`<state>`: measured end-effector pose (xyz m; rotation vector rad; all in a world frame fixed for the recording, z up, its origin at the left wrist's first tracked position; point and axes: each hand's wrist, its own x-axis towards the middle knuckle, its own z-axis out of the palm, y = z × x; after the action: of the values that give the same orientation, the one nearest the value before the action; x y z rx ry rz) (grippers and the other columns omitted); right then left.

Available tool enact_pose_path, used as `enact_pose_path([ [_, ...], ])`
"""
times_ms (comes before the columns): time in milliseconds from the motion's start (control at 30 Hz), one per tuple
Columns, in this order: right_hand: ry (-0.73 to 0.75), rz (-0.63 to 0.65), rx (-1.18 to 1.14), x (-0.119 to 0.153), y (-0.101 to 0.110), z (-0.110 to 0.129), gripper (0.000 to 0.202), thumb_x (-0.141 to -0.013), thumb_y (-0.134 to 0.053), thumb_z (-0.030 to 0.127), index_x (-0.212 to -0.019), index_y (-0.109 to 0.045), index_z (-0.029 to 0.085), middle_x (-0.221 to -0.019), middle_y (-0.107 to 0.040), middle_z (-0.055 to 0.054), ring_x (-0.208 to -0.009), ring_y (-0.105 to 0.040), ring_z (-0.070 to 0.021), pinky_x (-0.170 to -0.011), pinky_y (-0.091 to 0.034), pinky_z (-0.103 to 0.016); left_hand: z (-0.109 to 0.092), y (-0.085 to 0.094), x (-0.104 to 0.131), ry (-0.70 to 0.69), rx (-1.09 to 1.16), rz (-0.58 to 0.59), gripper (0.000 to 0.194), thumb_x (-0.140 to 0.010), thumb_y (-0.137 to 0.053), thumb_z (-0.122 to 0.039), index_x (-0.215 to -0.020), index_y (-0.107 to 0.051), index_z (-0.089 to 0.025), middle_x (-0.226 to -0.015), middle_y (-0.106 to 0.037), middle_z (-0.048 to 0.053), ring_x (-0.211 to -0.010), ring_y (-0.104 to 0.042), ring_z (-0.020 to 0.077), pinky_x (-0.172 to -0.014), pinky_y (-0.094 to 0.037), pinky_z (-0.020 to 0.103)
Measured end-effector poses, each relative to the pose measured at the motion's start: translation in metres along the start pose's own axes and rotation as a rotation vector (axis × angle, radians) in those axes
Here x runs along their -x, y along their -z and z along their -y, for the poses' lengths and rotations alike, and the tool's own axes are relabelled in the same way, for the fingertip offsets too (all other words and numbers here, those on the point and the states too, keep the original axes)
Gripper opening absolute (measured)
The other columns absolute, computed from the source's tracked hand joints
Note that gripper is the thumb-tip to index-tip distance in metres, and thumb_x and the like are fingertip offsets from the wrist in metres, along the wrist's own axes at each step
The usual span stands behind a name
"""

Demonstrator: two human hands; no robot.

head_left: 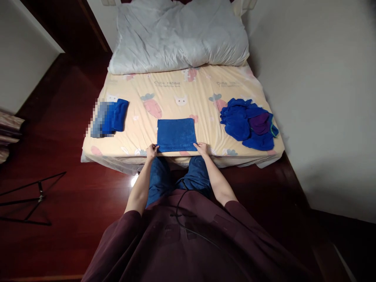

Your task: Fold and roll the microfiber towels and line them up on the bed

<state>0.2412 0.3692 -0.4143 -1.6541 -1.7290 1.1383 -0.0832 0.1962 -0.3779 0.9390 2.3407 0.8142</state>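
Observation:
A blue towel (176, 133) lies flat as a rectangle near the front edge of the bed. Its near left corner is pinched by my left hand (152, 151). On the opposite side, my right hand (201, 149) grips the near right corner between thumb and fingers. A narrow band runs along the towel's near edge, between the hands. To the left sits a stack of folded blue cloths (120, 115), partly blurred by pixels. A loose heap of blue cloths (239, 119) lies at the right, with a purple cloth (260, 123) among them.
The bed (176, 100) has a yellow sheet with rabbits and carrots. A bulky grey-white quilt (179, 35) covers its far end. Black tripod legs (40, 196) stand on the dark red floor at left. A pale wall (317, 98) rises on the right.

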Motion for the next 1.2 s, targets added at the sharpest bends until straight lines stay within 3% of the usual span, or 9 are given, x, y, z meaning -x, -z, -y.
enact_pose_path([
  [133, -0.032, -0.013, -0.027, -0.006, 0.000, -0.001, 0.042, -0.071, -0.079, 0.059, -0.074, -0.074, 0.017, -0.075, -0.077, -0.009, -0.079, -0.075, -0.0268, -0.068, -0.058, -0.032, -0.001, 0.003, -0.001, 0.022, 0.038, -0.013, 0.017, -0.084, -0.073, -0.035, -0.087, -0.066, -0.020, -0.086, -0.078, 0.009, -0.096, -0.074, 0.0278, -0.089, -0.054, 0.035],
  [267, -0.048, -0.043, -0.024, -0.006, 0.001, 0.006, 0.035, -0.067, -0.082, 0.052, -0.067, -0.072, 0.019, -0.065, -0.073, -0.005, -0.072, -0.074, -0.0258, -0.066, -0.058, -0.032, -0.007, 0.004, 0.001, 0.029, 0.055, -0.040, 0.017, -0.082, -0.076, -0.033, -0.082, -0.063, -0.021, -0.081, -0.077, 0.008, -0.090, -0.074, 0.0266, -0.087, -0.054, 0.036],
  [400, -0.043, -0.121, 0.008, 0.002, 0.008, 0.014, 0.017, -0.073, -0.075, 0.039, -0.073, -0.074, 0.022, -0.072, -0.076, -0.005, -0.081, -0.075, -0.0264, -0.080, -0.059, -0.036, -0.013, 0.007, 0.015, -0.014, 0.046, -0.067, 0.023, -0.085, -0.072, -0.029, -0.104, -0.064, -0.019, -0.090, -0.076, 0.010, -0.094, -0.073, 0.0271, -0.091, -0.053, 0.038],
  [500, -0.025, -0.209, 0.032, 0.021, 0.017, 0.017, 0.027, -0.086, -0.058, 0.031, -0.102, -0.076, 0.019, -0.097, -0.079, -0.012, -0.100, -0.074, -0.0283, -0.097, -0.055, -0.041, -0.014, 0.009, 0.035, -0.183, -0.052, -0.141, 0.037, -0.091, -0.062, -0.026, -0.127, -0.060, -0.016, -0.122, -0.071, 0.019, -0.117, -0.067, 0.0302, -0.103, -0.050, 0.043],
  [600, 0.202, -0.206, 0.088, 0.050, 0.021, 0.019, 0.043, -0.094, -0.044, 0.025, -0.129, -0.068, 0.015, -0.129, -0.071, -0.017, -0.123, -0.065, -0.0274, -0.112, -0.046, -0.044, -0.013, 0.006, 0.057, -0.431, -0.189, -0.136, 0.046, -0.096, -0.052, -0.026, -0.142, -0.055, -0.016, -0.155, -0.050, 0.018, -0.146, -0.045, 0.0314, -0.120, -0.036, 0.048],
  [733, 0.557, 0.004, 0.257, 0.079, 0.011, 0.029, 0.049, -0.099, -0.042, 0.024, -0.144, -0.060, 0.018, -0.152, -0.058, -0.012, -0.145, -0.049, -0.0240, -0.124, -0.034, -0.044, -0.015, -0.006, 0.068, -0.635, -0.280, 0.056, 0.059, -0.093, -0.050, -0.022, -0.152, -0.049, -0.015, -0.166, -0.038, 0.014, -0.157, -0.029, 0.0295, -0.128, -0.025, 0.048],
  [800, 0.622, 0.102, 0.342, 0.081, 0.004, 0.034, 0.053, -0.097, -0.046, 0.022, -0.149, -0.056, 0.017, -0.158, -0.052, -0.010, -0.151, -0.042, -0.0243, -0.126, -0.031, -0.046, -0.017, -0.012, 0.065, -0.606, -0.310, 0.078, 0.064, -0.090, -0.049, -0.018, -0.153, -0.048, -0.012, -0.165, -0.039, 0.016, -0.157, -0.028, 0.0310, -0.129, -0.023, 0.049],
  [900, 0.597, 0.170, 0.433, 0.075, -0.002, 0.036, 0.057, -0.093, -0.052, 0.019, -0.150, -0.054, 0.014, -0.160, -0.049, -0.013, -0.152, -0.040, -0.0270, -0.125, -0.031, -0.049, -0.016, -0.014, 0.057, -0.536, -0.345, 0.089, 0.068, -0.086, -0.047, -0.013, -0.154, -0.047, -0.008, -0.163, -0.040, 0.019, -0.156, -0.032, 0.0338, -0.128, -0.023, 0.053],
  [1200, 0.532, 0.144, 0.505, 0.057, -0.007, 0.031, 0.057, -0.088, -0.050, 0.005, -0.142, -0.062, 0.017, -0.153, -0.056, -0.013, -0.145, -0.050, -0.0272, -0.119, -0.037, -0.049, -0.012, -0.013, 0.041, -0.513, -0.355, 0.093, 0.072, -0.082, -0.043, -0.003, -0.153, -0.050, -0.012, -0.159, -0.047, 0.020, -0.151, -0.041, 0.0325, -0.126, -0.026, 0.055],
])
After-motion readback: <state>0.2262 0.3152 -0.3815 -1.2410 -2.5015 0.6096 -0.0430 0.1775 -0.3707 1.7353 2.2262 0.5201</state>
